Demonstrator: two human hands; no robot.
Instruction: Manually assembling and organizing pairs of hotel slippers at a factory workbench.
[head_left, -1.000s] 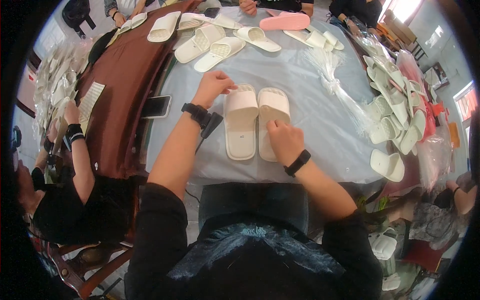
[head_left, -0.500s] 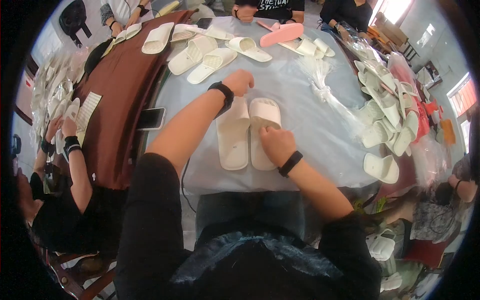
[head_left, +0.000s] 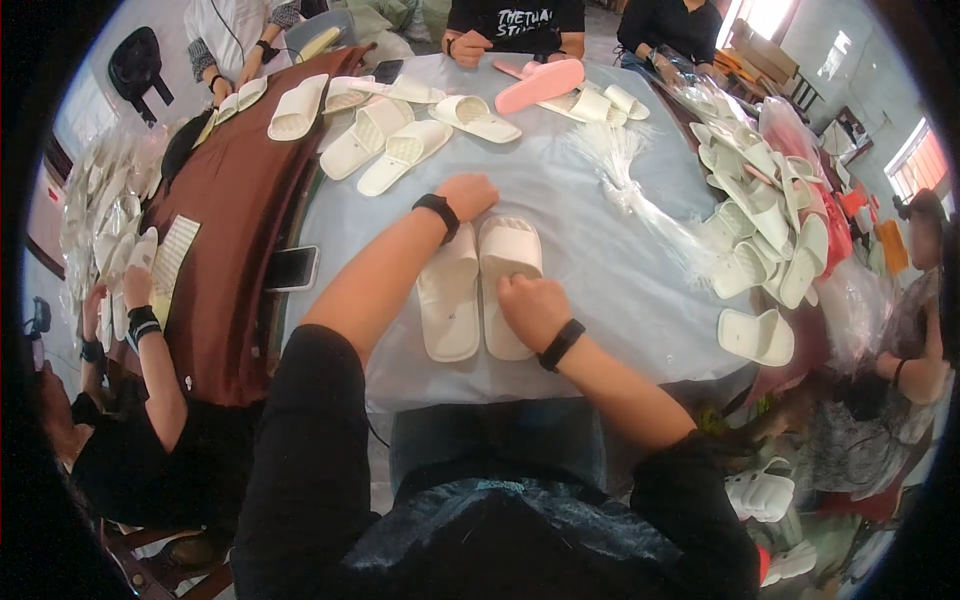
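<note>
Right hand (head_left: 533, 310) partly hides a slipper (head_left: 508, 246)
Its fingers curl, hold unclear; cannot tell opening or hold of left hand (head_left: 470, 195).

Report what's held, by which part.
Cannot tell: right hand hides any grip on the right cream open-toed slipper near its strap; left hand, nothing visible.

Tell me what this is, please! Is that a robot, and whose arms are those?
No robot: it's a person with bare hands. A camera on their head looks down, so their arms come in from below, and the lens bends straight edges.

On the grey-covered table lie a pair of pale slippers, more slippers, a pink slipper and a clear stringy bundle.

The right hand is over the pair's right slipper. The left hand is near their far end; whether it holds anything is hidden.
</note>
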